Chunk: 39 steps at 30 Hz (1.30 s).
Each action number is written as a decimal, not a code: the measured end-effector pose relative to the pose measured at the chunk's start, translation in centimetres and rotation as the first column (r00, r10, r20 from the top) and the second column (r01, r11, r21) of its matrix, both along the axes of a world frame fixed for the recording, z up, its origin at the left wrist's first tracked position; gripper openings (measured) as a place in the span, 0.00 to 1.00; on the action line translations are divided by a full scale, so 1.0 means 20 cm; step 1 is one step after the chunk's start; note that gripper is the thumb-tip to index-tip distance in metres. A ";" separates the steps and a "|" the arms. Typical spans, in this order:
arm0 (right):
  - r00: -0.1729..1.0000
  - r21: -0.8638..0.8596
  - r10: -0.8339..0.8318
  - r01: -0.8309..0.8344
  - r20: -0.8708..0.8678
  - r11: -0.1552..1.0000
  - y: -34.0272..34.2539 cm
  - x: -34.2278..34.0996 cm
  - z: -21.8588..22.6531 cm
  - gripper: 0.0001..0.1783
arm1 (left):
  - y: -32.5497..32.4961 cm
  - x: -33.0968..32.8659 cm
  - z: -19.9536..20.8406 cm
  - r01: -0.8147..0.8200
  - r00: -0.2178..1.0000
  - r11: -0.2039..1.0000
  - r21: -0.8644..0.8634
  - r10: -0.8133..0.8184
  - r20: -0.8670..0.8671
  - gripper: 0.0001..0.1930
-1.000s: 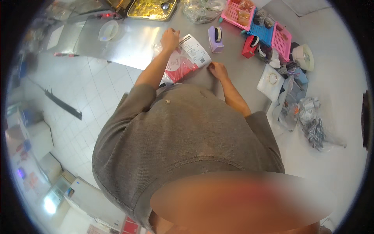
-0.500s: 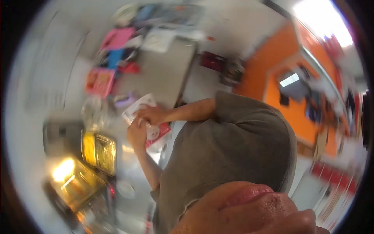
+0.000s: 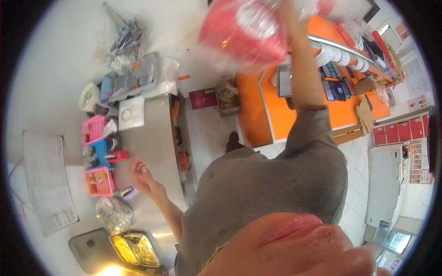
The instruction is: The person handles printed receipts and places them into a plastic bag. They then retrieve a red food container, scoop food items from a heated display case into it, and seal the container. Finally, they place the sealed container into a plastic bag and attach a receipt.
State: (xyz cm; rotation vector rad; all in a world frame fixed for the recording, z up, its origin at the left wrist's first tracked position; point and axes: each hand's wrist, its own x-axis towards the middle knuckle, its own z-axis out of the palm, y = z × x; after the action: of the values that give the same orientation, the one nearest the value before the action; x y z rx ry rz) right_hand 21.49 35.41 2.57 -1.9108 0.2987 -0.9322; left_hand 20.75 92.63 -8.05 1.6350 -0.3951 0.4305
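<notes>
A red and clear plastic bag with a white round patch (image 3: 248, 32) hangs at the top of the head view, its edges smeared by motion. My right arm stretches far out to it, and my right hand (image 3: 291, 10) is closed on the bag's upper part, cut off by the picture's top edge. Over the steel worktable (image 3: 149, 133), my left hand (image 3: 145, 178) is held up, blurred, with fingers apart and nothing in them. Nearest to it are a small red box (image 3: 118, 156) and a purple-handled item (image 3: 129, 192).
Pink baskets (image 3: 99, 181) and a blue one (image 3: 95, 153) line the table's wall side. Close by sit a clear bag (image 3: 115, 215) and trays of yellow food (image 3: 123, 249). An orange counter (image 3: 254, 108) with screens and paper rolls stands right, a bin (image 3: 228, 99) beside it.
Both hands were together on the bag over the steel table. My right hand has carried it far out towards the orange counter; my left hand has let go. The view has turned.
</notes>
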 end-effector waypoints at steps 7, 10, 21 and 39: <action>0.570 -0.807 -0.788 0.338 -0.233 0.484 -1.74 -0.35 0.43 0.28 | -0.55 0.40 -0.09 0.105 0.971 0.992 -0.069 -0.117 -0.208 0.17; 0.323 -0.901 -0.926 0.313 -0.197 0.301 -2.13 -0.64 0.53 0.29 | -0.90 0.55 0.00 0.267 0.942 0.962 -0.054 -0.272 -0.197 0.16; 0.249 -0.999 -0.968 -0.038 0.010 -0.020 -1.26 -0.28 0.01 0.27 | -1.49 0.79 0.11 0.595 0.774 0.799 0.089 -0.540 -0.332 0.14; 0.752 -0.877 -0.624 0.134 -0.214 0.462 0.09 -0.52 -0.32 0.20 | -1.14 0.80 -0.32 0.881 0.403 0.472 0.031 -0.714 -0.572 0.15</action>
State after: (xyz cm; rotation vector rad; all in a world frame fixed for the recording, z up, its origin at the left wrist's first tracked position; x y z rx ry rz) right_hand 11.05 37.13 -3.84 -3.1121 0.7737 -0.9093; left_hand 36.77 69.84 -14.42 1.5659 -0.8582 -0.8707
